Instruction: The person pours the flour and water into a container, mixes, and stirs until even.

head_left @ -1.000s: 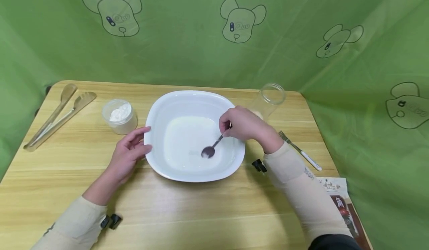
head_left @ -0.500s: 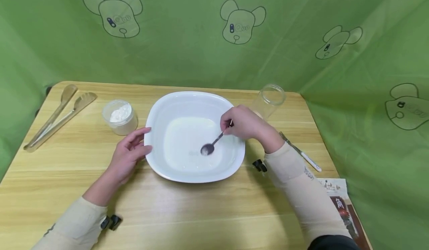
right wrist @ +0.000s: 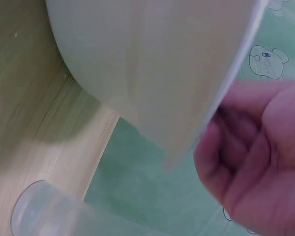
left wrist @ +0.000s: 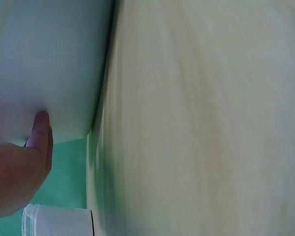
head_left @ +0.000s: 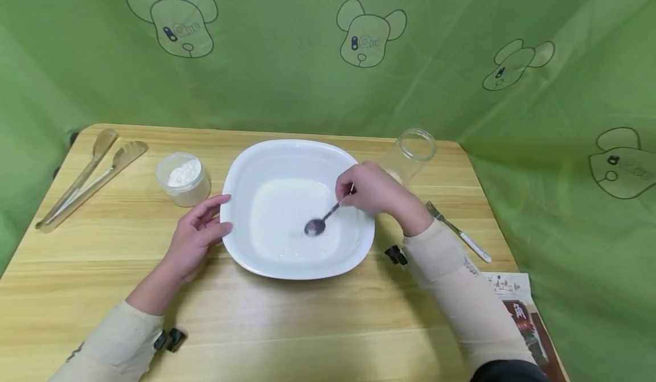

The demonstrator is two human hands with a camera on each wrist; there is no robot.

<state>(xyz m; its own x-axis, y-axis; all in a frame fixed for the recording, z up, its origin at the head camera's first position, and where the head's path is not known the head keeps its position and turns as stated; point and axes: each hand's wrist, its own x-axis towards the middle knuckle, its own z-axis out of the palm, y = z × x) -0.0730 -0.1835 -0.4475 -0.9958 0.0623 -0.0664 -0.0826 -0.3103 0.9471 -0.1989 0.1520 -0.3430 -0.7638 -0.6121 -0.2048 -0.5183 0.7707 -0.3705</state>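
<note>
A white basin [head_left: 238, 239] stands mid-table in the head view. My left hand [head_left: 197, 231] holds its left rim, thumb and forefinger on the edge. In the left wrist view, fingers [left wrist: 41, 130] lie against the outer wall of the basin [left wrist: 44, 64]. My right hand [head_left: 371, 191] reaches over the right rim and pinches the handle of a dark metal spoon [head_left: 315, 226]. The spoon's bowl is low inside the basin, with a pale patch in it. In the right wrist view the right hand [right wrist: 258, 157] has curled fingers; the spoon is hidden there.
Left of the basin stands a clear tub of white powder [head_left: 184, 180]. Wooden-looking tongs [head_left: 92, 180] lie at the far left. A glass jar [head_left: 412, 154] stands back right, a fork [head_left: 461, 234] lies beyond the right forearm, and a printed packet [head_left: 525, 319] lies front right.
The spoon's bowl has shifted slightly left and up within the basin, and the white patch in it looks smaller. My left hand and the basin stay in place.
</note>
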